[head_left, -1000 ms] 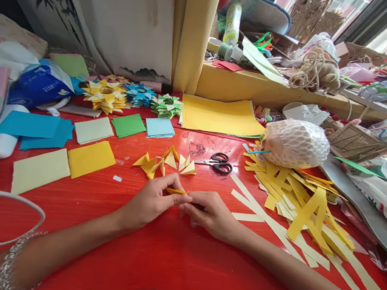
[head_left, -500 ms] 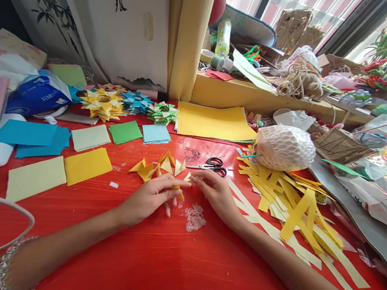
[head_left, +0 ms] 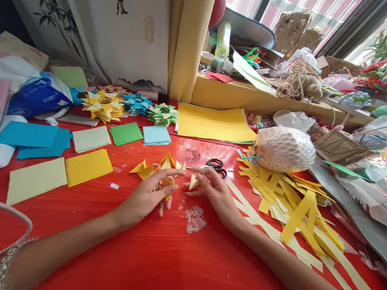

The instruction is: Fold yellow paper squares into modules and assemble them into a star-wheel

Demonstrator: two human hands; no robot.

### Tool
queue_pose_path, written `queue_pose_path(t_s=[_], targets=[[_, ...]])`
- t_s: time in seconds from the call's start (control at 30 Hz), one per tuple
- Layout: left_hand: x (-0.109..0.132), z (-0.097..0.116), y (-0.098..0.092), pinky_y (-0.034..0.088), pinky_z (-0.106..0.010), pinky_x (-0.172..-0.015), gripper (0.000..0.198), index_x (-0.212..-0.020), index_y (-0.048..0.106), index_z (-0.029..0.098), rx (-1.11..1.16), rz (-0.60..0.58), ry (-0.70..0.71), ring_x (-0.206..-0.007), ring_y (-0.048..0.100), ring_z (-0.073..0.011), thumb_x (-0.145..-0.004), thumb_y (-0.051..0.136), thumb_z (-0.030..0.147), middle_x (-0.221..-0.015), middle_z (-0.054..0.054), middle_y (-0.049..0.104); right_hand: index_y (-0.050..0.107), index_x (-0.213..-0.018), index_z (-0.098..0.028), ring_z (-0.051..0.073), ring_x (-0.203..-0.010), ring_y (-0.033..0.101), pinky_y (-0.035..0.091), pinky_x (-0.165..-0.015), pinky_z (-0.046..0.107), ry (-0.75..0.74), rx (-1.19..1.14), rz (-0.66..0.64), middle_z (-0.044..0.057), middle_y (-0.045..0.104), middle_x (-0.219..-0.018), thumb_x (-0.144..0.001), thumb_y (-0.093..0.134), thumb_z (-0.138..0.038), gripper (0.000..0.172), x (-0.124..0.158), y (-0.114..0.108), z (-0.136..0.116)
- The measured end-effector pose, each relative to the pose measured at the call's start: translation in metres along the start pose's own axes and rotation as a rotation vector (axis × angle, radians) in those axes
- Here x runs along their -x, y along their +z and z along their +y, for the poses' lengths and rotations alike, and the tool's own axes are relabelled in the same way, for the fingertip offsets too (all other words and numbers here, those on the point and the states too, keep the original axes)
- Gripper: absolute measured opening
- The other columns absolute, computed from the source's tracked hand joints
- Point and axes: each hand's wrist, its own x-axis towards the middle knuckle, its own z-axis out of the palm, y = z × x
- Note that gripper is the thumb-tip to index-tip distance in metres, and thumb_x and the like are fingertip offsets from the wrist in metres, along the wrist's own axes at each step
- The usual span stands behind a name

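My left hand (head_left: 152, 191) rests on the red table (head_left: 166, 254) with a small folded yellow paper piece (head_left: 167, 183) pinched between its thumb and fingers. My right hand (head_left: 214, 191) lies just to the right, its fingers closed on a pale yellow folded triangle (head_left: 194, 181). Directly beyond both hands sits a small pile of folded yellow paper triangles (head_left: 157, 166). Black-handled scissors (head_left: 214, 165) lie just behind my right hand.
Yellow and cream paper strips (head_left: 294, 209) spread at the right below a net-wrapped round object (head_left: 284, 149). Coloured paper squares (head_left: 87, 165) lie left; folded paper stars (head_left: 131, 104) and yellow sheets (head_left: 213, 121) at the back. A white cable (head_left: 2, 206) curves near left.
Both hands moved away from me toward the pile of triangles. My right hand let go of the shared piece and took a pale triangle; my left keeps the yellow piece.
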Motion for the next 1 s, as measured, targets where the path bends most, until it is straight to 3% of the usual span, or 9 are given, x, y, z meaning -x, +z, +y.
queue_pose_path(t_s=[0.1,0.2,0.27,0.33,0.4,0.47,0.63,0.83,1.0], targets=[[-0.001,-0.001,0.0,0.038,-0.014,-0.034,0.045,-0.121,0.041,0.028,-0.019,0.015,-0.005,-0.045,0.046,-0.0074,-0.079,0.056,0.032,-0.06,0.007,0.041,0.053,-0.081,-0.019,0.012,-0.075,0.061,0.054,-0.069,0.029,-0.01,0.008,0.006,0.004,0.043,-0.125,-0.082,0.052,-0.034,0.016,0.0,-0.001,0.002],[-0.003,-0.003,0.0,0.035,-0.013,-0.034,0.039,-0.114,0.046,0.025,-0.018,0.049,-0.009,-0.048,0.045,-0.006,-0.077,0.059,0.031,-0.064,0.006,0.042,0.056,-0.082,-0.018,0.012,-0.067,0.061,0.052,-0.067,0.028,-0.001,0.056,-0.014,0.005,0.059,-0.1,-0.08,0.056,-0.034,0.016,0.0,-0.002,0.004],[-0.003,-0.004,0.0,0.035,-0.013,-0.036,0.027,-0.101,0.051,0.02,-0.011,0.039,-0.033,-0.048,0.043,-0.0048,-0.078,0.058,0.032,-0.068,0.005,0.047,0.057,-0.094,-0.019,0.012,-0.061,0.059,0.05,-0.064,0.027,-0.007,0.059,-0.042,0.001,0.062,-0.08,-0.079,0.057,-0.033,0.02,0.001,-0.002,0.004],[-0.003,-0.005,-0.001,0.036,-0.013,-0.038,0.019,-0.088,0.053,0.017,-0.003,0.022,-0.055,-0.048,0.043,-0.0044,-0.079,0.056,0.033,-0.067,0.004,0.051,0.051,-0.111,-0.023,0.012,-0.06,0.059,0.05,-0.064,0.028,0.001,0.037,-0.069,-0.001,0.062,-0.075,-0.079,0.058,-0.031,0.033,0.002,-0.002,0.003],[-0.003,-0.006,-0.002,0.036,-0.013,-0.038,0.018,-0.082,0.053,0.016,0.0,0.014,-0.061,-0.047,0.043,-0.0047,-0.08,0.054,0.035,-0.065,0.004,0.052,0.052,-0.115,-0.023,0.014,-0.068,0.061,0.05,-0.07,0.031,0.024,0.038,-0.094,0.0,0.064,-0.078,-0.078,0.059,-0.032,0.038,0.003,-0.001,0.002],[-0.002,-0.006,-0.002,0.035,-0.014,-0.036,0.02,-0.079,0.052,0.017,-0.013,0.015,-0.069,-0.042,0.041,-0.0047,-0.081,0.052,0.036,-0.058,0.005,0.051,0.063,-0.104,-0.021,0.017,-0.085,0.061,0.047,-0.082,0.035,0.013,0.099,-0.113,0.004,0.066,-0.088,-0.077,0.06,-0.032,0.028,0.004,0.0,0.001],[-0.001,-0.003,-0.002,0.031,-0.014,-0.033,0.023,-0.076,0.05,0.017,0.001,0.037,-0.098,-0.035,0.036,-0.0042,-0.081,0.051,0.039,-0.051,0.006,0.05,0.07,-0.093,-0.028,0.019,-0.114,0.043,0.032,-0.099,0.036,-0.141,0.283,-0.08,0.003,0.052,-0.118,-0.08,0.058,-0.026,0.018,0.006,0.0,-0.001],[-0.002,0.0,-0.001,0.032,-0.014,-0.035,0.022,-0.078,0.05,0.017,0.024,0.032,-0.093,-0.039,0.038,-0.0038,-0.081,0.052,0.039,-0.057,0.005,0.052,0.068,-0.097,-0.03,0.013,-0.069,0.044,0.041,-0.067,0.028,-0.116,0.262,0.085,0.0,0.043,-0.073,-0.082,0.054,-0.03,0.021,0.01,0.002,-0.003],[0.0,0.0,-0.002,0.033,-0.015,-0.037,0.021,-0.079,0.051,0.018,0.0,0.034,-0.085,-0.04,0.037,-0.006,-0.082,0.05,0.039,-0.047,0.008,0.044,0.067,-0.101,-0.028,0.01,-0.058,0.041,0.036,-0.059,0.025,-0.039,0.234,-0.032,-0.001,0.043,-0.068,-0.084,0.05,-0.025,0.024,0.013,0.001,-0.004]])
